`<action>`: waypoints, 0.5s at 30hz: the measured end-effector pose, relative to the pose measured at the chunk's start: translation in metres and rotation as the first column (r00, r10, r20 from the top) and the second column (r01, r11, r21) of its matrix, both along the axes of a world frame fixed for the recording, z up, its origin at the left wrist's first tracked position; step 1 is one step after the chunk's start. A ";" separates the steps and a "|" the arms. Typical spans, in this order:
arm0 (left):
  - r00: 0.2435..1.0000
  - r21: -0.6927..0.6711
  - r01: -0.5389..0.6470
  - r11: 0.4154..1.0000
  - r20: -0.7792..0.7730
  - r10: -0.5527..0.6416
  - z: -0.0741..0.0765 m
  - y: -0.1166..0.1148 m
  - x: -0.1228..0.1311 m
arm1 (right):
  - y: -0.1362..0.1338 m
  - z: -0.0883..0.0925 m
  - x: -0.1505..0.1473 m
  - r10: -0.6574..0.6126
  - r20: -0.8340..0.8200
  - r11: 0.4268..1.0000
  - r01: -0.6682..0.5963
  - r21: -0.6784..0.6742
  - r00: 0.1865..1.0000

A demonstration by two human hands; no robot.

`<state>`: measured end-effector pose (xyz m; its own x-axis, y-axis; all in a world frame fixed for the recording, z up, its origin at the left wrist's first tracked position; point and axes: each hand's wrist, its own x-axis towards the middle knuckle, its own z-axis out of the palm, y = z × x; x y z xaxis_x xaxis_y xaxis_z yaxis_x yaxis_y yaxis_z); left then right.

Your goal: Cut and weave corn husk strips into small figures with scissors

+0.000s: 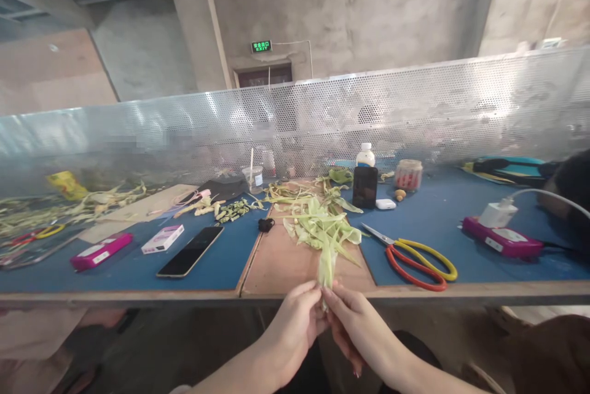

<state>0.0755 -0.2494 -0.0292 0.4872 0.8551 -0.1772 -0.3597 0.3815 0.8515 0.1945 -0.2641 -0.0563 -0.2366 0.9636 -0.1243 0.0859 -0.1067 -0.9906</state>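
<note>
Both my hands meet at the front edge of the table. My left hand and my right hand pinch the lower end of a bundle of pale green leaf strips. The strips fan out away from me over a brown board set between blue mats. Fingertips of both hands are closed on the stem end, which hangs just past the table edge.
Red-and-yellow scissors lie right of the board. A dark phone, a white box and a pink box lie on the left. A standing phone, bottle, jar, pink power bank and perforated metal screen stand behind.
</note>
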 end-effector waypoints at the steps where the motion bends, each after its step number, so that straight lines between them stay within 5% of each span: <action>1: 1.000 -0.020 -0.007 1.000 0.013 0.007 0.000 0.000 0.000 | 0.000 -0.001 0.001 0.008 0.013 1.000 -0.008 0.011 1.000; 7: 0.998 -0.030 0.004 1.000 0.068 -0.002 0.001 0.000 0.001 | 0.005 -0.008 0.007 -0.034 0.139 0.995 0.020 0.098 0.990; 11: 0.999 -0.035 0.010 0.999 0.050 -0.008 0.003 -0.001 0.001 | 0.003 -0.006 0.009 -0.159 0.275 0.953 0.075 0.293 0.948; 15: 0.998 -0.066 0.045 0.997 -0.044 -0.048 0.004 -0.002 -0.006 | -0.008 0.007 0.011 -0.042 0.393 0.974 -0.050 0.221 0.919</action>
